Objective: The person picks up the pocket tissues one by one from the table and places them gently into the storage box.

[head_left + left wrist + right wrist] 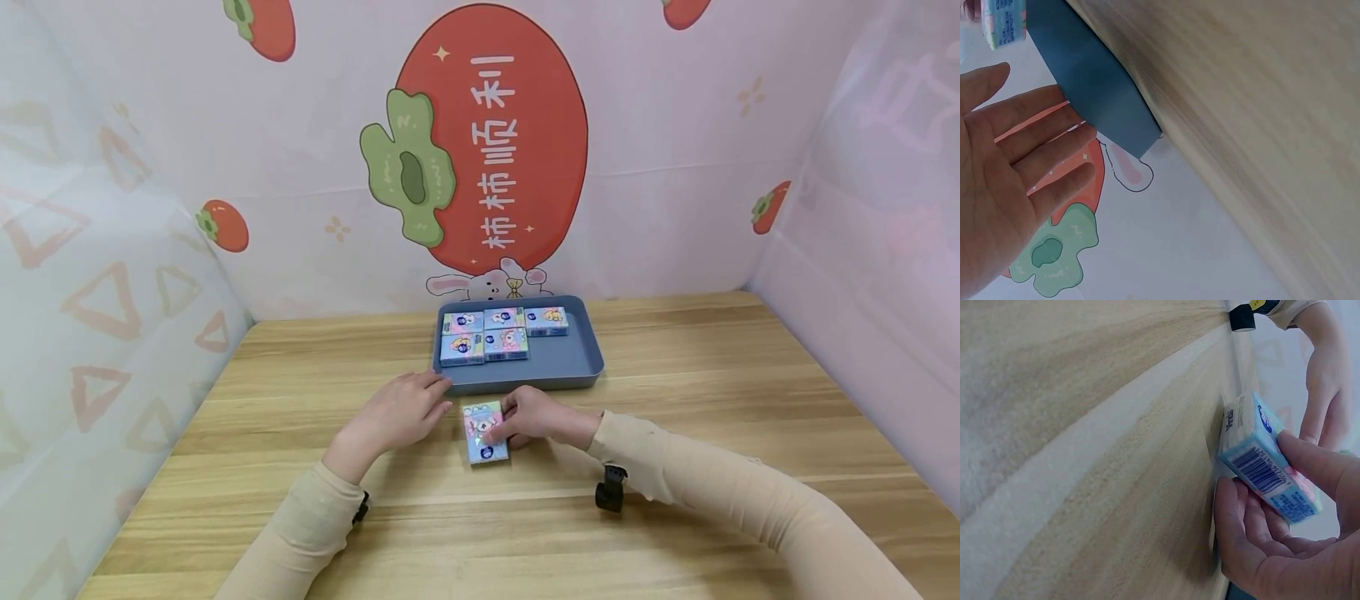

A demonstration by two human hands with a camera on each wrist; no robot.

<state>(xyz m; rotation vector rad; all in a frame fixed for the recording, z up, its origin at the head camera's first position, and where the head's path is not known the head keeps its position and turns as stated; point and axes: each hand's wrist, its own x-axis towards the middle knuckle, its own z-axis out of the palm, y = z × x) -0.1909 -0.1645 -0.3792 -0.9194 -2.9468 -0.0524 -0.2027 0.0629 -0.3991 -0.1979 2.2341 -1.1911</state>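
Note:
My right hand (536,414) grips a small blue-and-pink tissue pack (480,417) with a cartoon print. In the right wrist view the thumb presses the printed face of the pack (1300,500) and the fingers curl beneath it, a barcode showing on its side. This pack is just in front of a blue-grey tray (566,358), close over the table. Fingers extended, my left hand (393,408) holds nothing, its fingertips right at the tray's front left corner. The left wrist view shows that palm (997,187) bare beside the tray wall (1094,81).
Several similar packs (506,342) lie in two rows in the tray's left and back part; bare tray floor shows at its right and front. The wooden table (300,367) is bounded by printed cloth walls (660,233) at the back and both sides.

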